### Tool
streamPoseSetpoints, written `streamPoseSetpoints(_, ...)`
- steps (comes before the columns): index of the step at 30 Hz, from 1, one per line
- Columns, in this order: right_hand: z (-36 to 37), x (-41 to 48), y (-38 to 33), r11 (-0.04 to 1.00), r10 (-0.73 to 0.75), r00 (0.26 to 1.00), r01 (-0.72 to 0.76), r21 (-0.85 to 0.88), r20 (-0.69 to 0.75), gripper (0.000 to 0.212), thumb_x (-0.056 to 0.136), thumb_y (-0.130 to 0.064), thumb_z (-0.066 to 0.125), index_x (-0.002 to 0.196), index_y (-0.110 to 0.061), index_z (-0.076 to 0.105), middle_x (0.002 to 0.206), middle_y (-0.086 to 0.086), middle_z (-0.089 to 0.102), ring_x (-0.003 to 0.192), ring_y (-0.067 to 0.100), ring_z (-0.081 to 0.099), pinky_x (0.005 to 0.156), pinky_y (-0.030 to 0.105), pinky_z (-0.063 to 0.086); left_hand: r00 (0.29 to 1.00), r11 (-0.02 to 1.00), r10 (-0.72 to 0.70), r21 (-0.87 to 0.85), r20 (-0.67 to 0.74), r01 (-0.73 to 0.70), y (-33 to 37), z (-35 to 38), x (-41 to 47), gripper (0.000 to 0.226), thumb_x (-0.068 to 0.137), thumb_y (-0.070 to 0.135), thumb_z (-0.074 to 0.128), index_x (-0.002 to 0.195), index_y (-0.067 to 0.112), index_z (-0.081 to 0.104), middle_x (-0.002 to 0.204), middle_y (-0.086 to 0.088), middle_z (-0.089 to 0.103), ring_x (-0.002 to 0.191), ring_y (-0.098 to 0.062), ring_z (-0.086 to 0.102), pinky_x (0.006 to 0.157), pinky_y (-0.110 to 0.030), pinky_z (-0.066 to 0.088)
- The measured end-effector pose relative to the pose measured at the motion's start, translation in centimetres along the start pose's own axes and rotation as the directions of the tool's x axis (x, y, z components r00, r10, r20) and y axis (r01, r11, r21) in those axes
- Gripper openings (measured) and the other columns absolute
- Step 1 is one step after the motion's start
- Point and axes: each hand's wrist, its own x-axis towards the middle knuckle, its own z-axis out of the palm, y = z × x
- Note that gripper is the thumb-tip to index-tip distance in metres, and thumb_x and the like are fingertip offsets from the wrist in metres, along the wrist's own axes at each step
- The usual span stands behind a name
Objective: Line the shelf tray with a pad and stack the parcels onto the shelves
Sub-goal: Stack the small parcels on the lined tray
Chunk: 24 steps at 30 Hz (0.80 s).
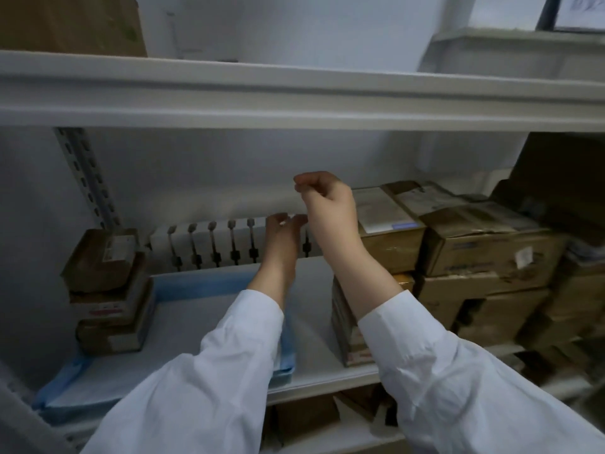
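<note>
Left hand [283,239] fingers curl over the top of a row of white upright cartons [209,247], right hand [330,204] just above, fingers curled closed on nothing visible, blue-edged white pad [196,283] flat on the white metal shelf [327,386] below both, brown cardboard parcels [474,250] stacked right of them.

The left grip [281,237] reaches to the back of the shelf [322,385], its fingertips curled over the top edge of a row of white boxes [203,247]. The right grip [327,204] hangs higher, just beside it, fingers curled in with thumb against forefinger and nothing visible between them. A blue-edged pad [203,309] lies on the shelf. A stack of brown parcels [108,290] stands on the pad's left end; more cardboard parcels [484,257] crowd the right.
</note>
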Motion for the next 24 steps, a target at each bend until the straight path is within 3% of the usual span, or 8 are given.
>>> streamPoseSetpoints(2,-1.8,0.5,0.1,0.998,-0.021,0.999,0.019,-0.061,-0.032,0.025,0.090,-0.007,0.047,0.099,-0.016,0.068,0.089,-0.005,0.063,0.084,0.010,0.059,0.078,0.029,0.048,0.994,0.995,-0.091,-0.031,0.066,0.093,-0.2,1.9,-0.4,0.062,0.090,0.024,0.042,0.145,0.000,0.027,0.148,-0.027,0.031,0.135,-0.046,0.030,0.107,-0.051,0.032)
streamPoseSetpoints(4,-3.7,1.1,0.2,0.992,-0.046,0.998,0.039,-0.124,-0.053,0.026,0.091,-0.008,0.046,0.103,-0.016,0.068,0.091,-0.006,0.063,0.081,0.008,0.058,0.076,0.027,0.048,0.981,0.985,-0.167,-0.036,0.096,0.171,-0.2,3.5,-0.9,0.062,0.090,0.034,0.050,0.143,0.007,0.035,0.146,-0.022,0.038,0.134,-0.042,0.035,0.097,-0.040,0.039)
streamPoseSetpoints(7,-6.6,2.3,0.7,0.952,-0.040,0.997,0.019,-0.306,-0.064,0.027,0.093,-0.017,0.047,0.114,-0.018,0.064,0.114,0.000,0.063,0.098,0.013,0.057,0.081,0.027,0.047,0.956,0.965,-0.258,-0.005,0.143,0.261,-0.2,5.0,-1.8,0.064,0.083,0.049,0.060,0.133,0.013,0.044,0.136,-0.017,0.047,0.126,-0.036,0.044,0.095,-0.040,0.040)
streamPoseSetpoints(12,-9.6,3.9,2.5,0.776,0.189,0.981,-0.169,-0.608,-0.031,0.047,0.090,-0.038,0.050,0.134,-0.022,0.046,0.136,0.009,0.049,0.122,0.029,0.049,0.097,0.041,0.045,0.944,0.958,-0.250,-0.089,0.217,0.274,-0.6,6.2,-2.4,0.038,0.081,0.054,0.063,0.096,0.020,0.054,0.109,-0.014,0.062,0.106,-0.033,0.057,0.093,-0.046,0.049)
streamPoseSetpoints(14,-10.1,4.0,2.8,0.766,0.251,0.968,-0.201,-0.611,-0.005,0.052,0.090,-0.040,0.050,0.138,-0.020,0.041,0.139,0.009,0.046,0.126,0.029,0.045,0.095,0.037,0.042,0.946,0.959,-0.253,-0.077,0.203,0.273,-0.5,6.6,-2.4,0.034,0.080,0.051,0.065,0.088,0.021,0.052,0.106,-0.014,0.063,0.102,-0.032,0.058,0.091,-0.046,0.050)
streamPoseSetpoints(17,-10.6,4.3,2.9,0.795,0.201,0.980,-0.167,-0.584,-0.006,0.050,0.092,-0.037,0.048,0.138,-0.019,0.042,0.138,0.007,0.048,0.123,0.027,0.048,0.089,0.033,0.042,0.952,0.961,-0.242,-0.087,0.185,0.261,-0.5,6.7,-2.3,0.033,0.082,0.041,0.067,0.100,0.016,0.055,0.097,-0.013,0.064,0.091,-0.029,0.060,0.076,-0.039,0.053)
streamPoseSetpoints(20,-10.8,4.2,2.8,0.902,0.160,0.987,-0.157,-0.402,-0.026,0.043,0.095,-0.032,0.048,0.134,-0.016,0.047,0.128,0.002,0.053,0.106,0.019,0.056,0.081,0.021,0.046,0.958,0.946,-0.215,-0.203,0.191,0.253,-0.3,6.0,-2.1,0.023,0.083,0.035,0.064,0.094,0.015,0.061,0.086,-0.011,0.065,0.081,-0.028,0.062,0.071,-0.037,0.053)
streamPoseSetpoints(24,-10.2,4.1,3.0,0.954,0.174,0.982,-0.185,-0.237,-0.069,0.037,0.098,-0.023,0.043,0.133,-0.016,0.048,0.132,0.009,0.053,0.103,0.020,0.054,0.079,0.027,0.042,0.968,0.907,-0.158,-0.359,0.198,0.221,0.2,3.4,-0.8,0.021,0.086,0.035,0.057,0.091,0.016,0.063,0.073,-0.010,0.070,0.075,-0.028,0.064,0.070,-0.037,0.053)
